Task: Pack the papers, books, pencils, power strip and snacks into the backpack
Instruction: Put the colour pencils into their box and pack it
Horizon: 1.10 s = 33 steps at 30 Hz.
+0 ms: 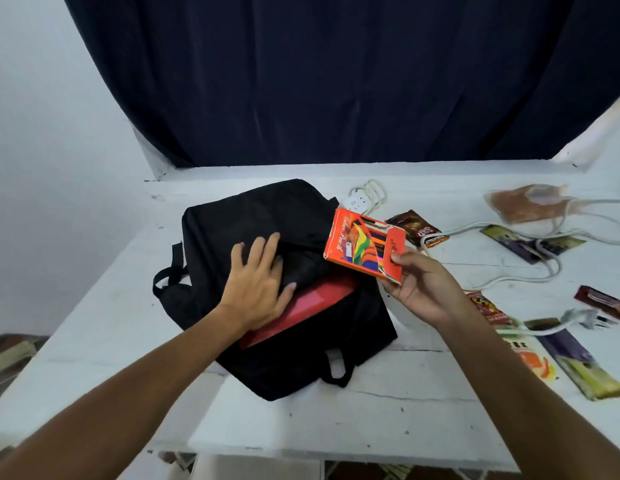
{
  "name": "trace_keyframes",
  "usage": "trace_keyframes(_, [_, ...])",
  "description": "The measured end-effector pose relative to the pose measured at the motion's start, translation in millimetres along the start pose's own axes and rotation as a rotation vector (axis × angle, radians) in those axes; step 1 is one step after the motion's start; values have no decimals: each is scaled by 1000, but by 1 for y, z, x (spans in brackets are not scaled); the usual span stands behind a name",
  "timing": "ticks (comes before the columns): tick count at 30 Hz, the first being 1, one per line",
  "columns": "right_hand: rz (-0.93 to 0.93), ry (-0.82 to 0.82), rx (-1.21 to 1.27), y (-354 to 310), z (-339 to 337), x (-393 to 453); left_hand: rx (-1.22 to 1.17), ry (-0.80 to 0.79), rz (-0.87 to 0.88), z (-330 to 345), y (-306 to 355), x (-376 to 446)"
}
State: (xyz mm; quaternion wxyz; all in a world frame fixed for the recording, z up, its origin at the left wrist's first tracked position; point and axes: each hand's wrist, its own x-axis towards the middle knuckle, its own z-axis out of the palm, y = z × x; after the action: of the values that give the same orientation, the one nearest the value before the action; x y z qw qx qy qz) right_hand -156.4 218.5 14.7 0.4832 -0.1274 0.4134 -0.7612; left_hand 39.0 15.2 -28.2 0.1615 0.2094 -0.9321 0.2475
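Right hand (pixel 419 292) pinches the pencil box (pixel 365 244); left hand (pixel 258 282), fingers flat, should hold the backpack (pixel 232 216) mouth wide, box entering edge-first.

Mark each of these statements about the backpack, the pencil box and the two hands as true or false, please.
1. The right hand holds the orange box of colour pencils. True.
2. The left hand lies on the black backpack. True.
3. The power strip is already inside the backpack. False: it lies on the white table, behind the bag.
4. Something red shows in the backpack's opening. True.
5. The pencil box lies flat on the table. False: it is held above the bag's edge.
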Motion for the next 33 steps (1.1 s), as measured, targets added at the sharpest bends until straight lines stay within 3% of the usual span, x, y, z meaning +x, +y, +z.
trace_keyframes(3, [14, 20, 8, 6, 2, 0, 97, -39, -1, 8, 10, -7])
trace_keyframes(7, [31, 37, -4, 14, 4, 2, -105, 172, 107, 16, 7, 3])
trace_keyframes(9, [28, 35, -9, 15, 6, 3, -131, 205, 114, 20, 3, 5])
trace_keyframes(16, [7, 69, -4, 16, 10, 7, -116, -302, -153, 20, 31, 1])
trace_keyframes(19, [5, 78, -11, 20, 8, 7, -82, -314, -150, 32, 29, 8])
trace_keyframes(23, [26, 51, -63, 23, -2, 7, -81, -121, -117, 45, 12, 24])
trace_keyframes(27, [80, -12, -144, 21, -9, 14, -267, -162, -59, 34, -11, 48])
trace_keyframes(30, [181, -134, -247, 19, -7, 27, -653, -381, -220, 23, -42, 73])
trace_keyframes(33, [310, -224, -390, 16, 4, 42, -835, -433, -278, 12, -66, 94])
